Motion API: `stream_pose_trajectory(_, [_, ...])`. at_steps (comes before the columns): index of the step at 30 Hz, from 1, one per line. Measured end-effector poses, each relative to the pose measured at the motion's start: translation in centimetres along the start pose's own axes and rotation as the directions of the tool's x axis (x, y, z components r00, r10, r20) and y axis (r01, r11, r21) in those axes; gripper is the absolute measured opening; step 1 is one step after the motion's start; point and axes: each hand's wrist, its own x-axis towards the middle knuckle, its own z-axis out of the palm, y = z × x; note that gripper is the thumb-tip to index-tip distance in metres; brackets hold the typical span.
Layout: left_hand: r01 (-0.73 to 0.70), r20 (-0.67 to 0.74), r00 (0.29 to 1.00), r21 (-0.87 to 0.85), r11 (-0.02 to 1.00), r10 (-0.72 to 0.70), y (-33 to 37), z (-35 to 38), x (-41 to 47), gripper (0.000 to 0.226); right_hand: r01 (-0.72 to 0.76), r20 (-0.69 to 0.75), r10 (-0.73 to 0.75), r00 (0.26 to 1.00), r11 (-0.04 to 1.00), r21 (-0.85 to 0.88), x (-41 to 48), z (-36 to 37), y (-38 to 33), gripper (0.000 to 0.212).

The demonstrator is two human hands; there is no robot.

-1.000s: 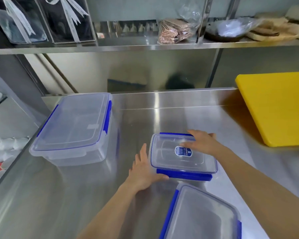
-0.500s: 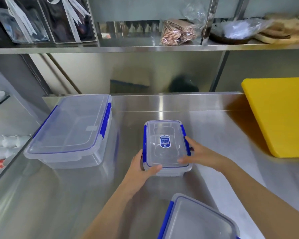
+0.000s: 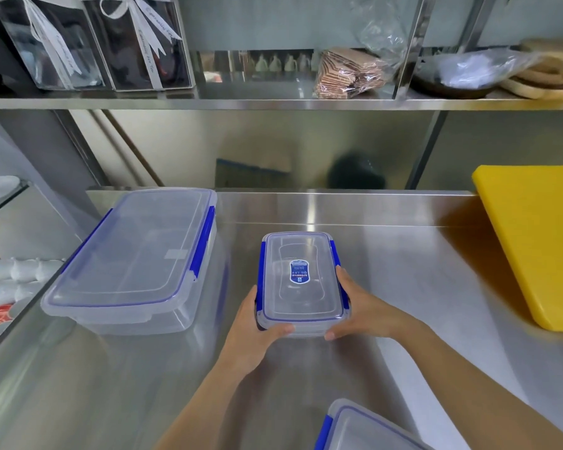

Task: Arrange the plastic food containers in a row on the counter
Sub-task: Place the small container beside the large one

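Small lidded container (image 3: 301,280), blue clips, set mid-counter (image 3: 403,271); it is clasped at its near end by the left hand (image 3: 257,329) and the right hand (image 3: 359,311), one on each side. A large container (image 3: 137,254) is placed well left; a third container (image 3: 364,430) is seen at the near edge; a yellow board (image 3: 540,238) is leaned at right
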Motion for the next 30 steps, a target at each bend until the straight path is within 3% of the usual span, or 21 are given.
stream_pose_trajectory(8, [0.052,-0.006,0.999,0.135,0.989,-0.052,-0.7,-2.4,5.9,0.061,0.012,-0.017,-0.012,1.000,1.000,0.017,6.1,-1.5,-1.6,0.134])
stream_pose_trajectory(19, [0.090,-0.011,0.996,0.162,0.983,-0.089,-2.0,-3.6,10.2,0.058,0.027,-0.102,-0.024,0.995,0.999,0.029,10.9,-1.8,-0.3,0.142])
stream_pose_trajectory(25, [0.240,-0.234,0.955,0.256,0.936,-0.181,-1.1,-2.5,8.0,0.086,0.086,-0.229,-0.088,0.969,0.996,-0.017,8.6,-1.3,-1.6,0.114])
stream_pose_trajectory(27, [0.212,-0.249,0.958,0.287,0.934,-0.141,-0.4,-1.9,6.5,0.080,0.124,-0.241,-0.119,0.963,0.992,0.006,6.7,-1.1,-2.3,0.097])
stream_pose_trajectory(30, [0.115,-0.131,0.988,0.268,0.957,-0.082,1.1,-0.8,3.5,0.060,0.130,-0.186,-0.125,0.975,0.991,0.015,3.5,-0.7,-2.9,0.089])
